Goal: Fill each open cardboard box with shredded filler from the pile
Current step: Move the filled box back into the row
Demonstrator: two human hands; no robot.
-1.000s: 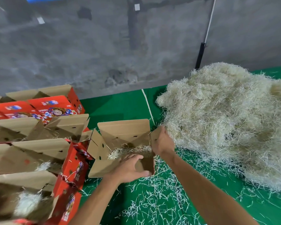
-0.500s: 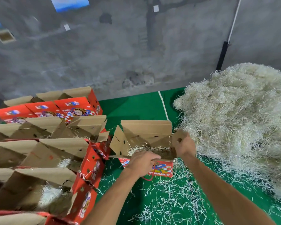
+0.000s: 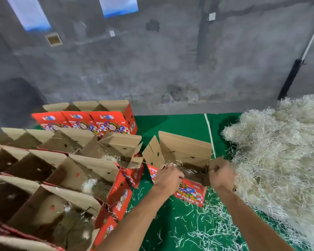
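Both hands grip a light, stiff red-printed cardboard box [image 3: 188, 193] by its rim, left hand [image 3: 168, 176] on the near wall, right hand [image 3: 222, 175] pinching its right flap, beside the soft, pale shredded-filler pile [image 3: 279, 151].

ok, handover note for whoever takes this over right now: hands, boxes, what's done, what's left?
Left hand: grip on the near rim of the open box in the middle.
Right hand: pinching that box's right flap.
The box is tilted, near edge up off the green mat, with some shredded filler inside; how full it is cannot be told.
Filler pile: right of the box, loose strands on the mat.
Done: rows of open boxes on the left, several showing filler.
Left: set this box with the rows, then check the remaining boxes; some interiors are hidden.
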